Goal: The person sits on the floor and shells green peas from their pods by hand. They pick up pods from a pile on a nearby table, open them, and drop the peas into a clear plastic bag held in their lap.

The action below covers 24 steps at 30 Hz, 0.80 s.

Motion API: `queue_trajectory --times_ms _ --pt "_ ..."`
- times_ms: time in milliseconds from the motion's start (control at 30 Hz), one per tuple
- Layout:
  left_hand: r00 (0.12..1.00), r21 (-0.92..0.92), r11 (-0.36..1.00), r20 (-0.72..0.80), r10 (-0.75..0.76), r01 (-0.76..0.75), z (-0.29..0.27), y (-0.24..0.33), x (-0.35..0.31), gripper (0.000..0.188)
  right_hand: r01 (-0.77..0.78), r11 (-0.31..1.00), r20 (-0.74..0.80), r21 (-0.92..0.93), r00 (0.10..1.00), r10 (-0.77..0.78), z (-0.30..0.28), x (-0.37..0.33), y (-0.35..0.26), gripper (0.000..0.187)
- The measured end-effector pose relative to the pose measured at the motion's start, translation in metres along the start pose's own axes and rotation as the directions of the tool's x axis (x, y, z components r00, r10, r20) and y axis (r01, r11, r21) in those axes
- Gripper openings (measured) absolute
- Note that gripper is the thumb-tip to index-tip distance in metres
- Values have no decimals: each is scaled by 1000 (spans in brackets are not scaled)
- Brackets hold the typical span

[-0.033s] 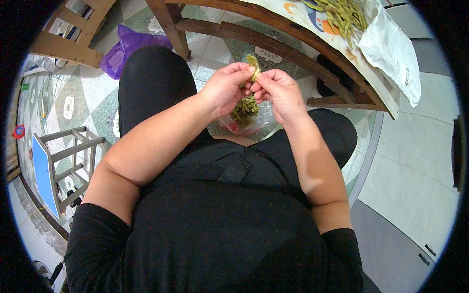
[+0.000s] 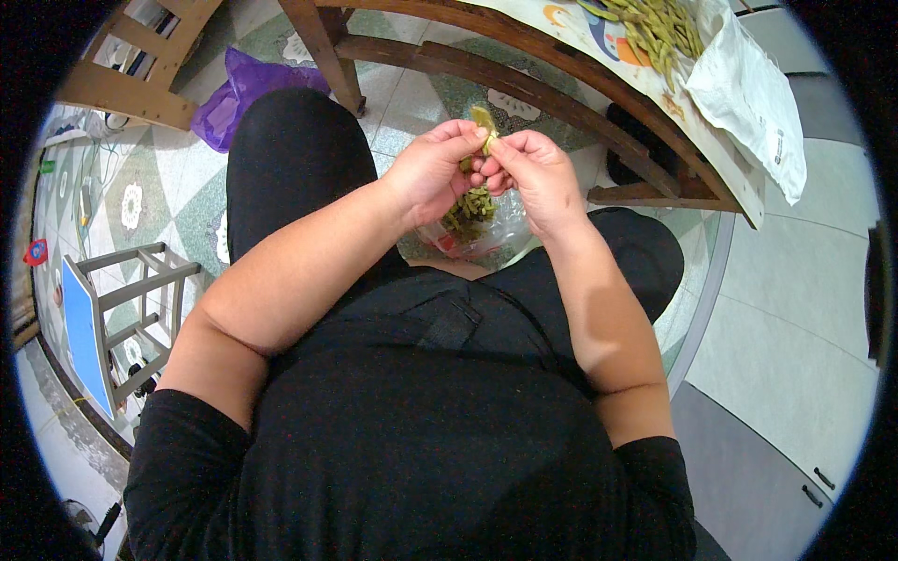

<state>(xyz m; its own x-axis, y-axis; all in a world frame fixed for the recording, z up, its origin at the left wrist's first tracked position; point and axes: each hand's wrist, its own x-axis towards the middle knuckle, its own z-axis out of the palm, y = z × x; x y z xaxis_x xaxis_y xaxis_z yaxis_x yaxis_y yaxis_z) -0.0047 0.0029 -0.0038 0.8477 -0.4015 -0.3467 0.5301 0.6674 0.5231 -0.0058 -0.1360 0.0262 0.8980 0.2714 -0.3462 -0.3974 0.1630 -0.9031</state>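
Observation:
A yellowish-green soybean pod (image 2: pixel 483 118) is pinched between my two hands, held up above my lap. My left hand (image 2: pixel 432 173) grips it between thumb and fingers from the left. Meeting it from the right, my right hand (image 2: pixel 541 178) presses its thumb and fingertips on the same pod, and the fingers of both hands touch. Just below them, between my knees, a clear plastic bag (image 2: pixel 510 229) holds more pods or empty shells (image 2: pixel 470 211), partly hidden by my hands. The beans inside the held pod are too small to make out.
A wooden-framed table (image 2: pixel 524 37) stands ahead, with a heap of pods (image 2: pixel 659 33) and a white bag (image 2: pixel 753 107) on its right part. A purple plastic bag (image 2: pixel 245 93) lies beyond my left knee. To the left is a small stool with a blue top (image 2: pixel 86 332).

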Motion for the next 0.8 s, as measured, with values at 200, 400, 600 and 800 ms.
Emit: queue_trajectory --times_ms 200,400,600,800 --pt "995 -96 993 82 -63 71 -4 -2 2 6 150 980 -62 -129 985 -159 -3 2 7 11" --pt "995 -90 991 -2 -103 102 2 -3 2 8 238 937 -156 -256 946 -283 -1 7 14 8" --pt "993 -30 996 -82 -84 82 1 -1 1 7 154 921 -130 -358 968 -213 -1 6 4 9" --pt "992 -30 997 -102 -76 73 0 0 2 3 3 987 -75 -163 997 -16 -6 5 -2 13"
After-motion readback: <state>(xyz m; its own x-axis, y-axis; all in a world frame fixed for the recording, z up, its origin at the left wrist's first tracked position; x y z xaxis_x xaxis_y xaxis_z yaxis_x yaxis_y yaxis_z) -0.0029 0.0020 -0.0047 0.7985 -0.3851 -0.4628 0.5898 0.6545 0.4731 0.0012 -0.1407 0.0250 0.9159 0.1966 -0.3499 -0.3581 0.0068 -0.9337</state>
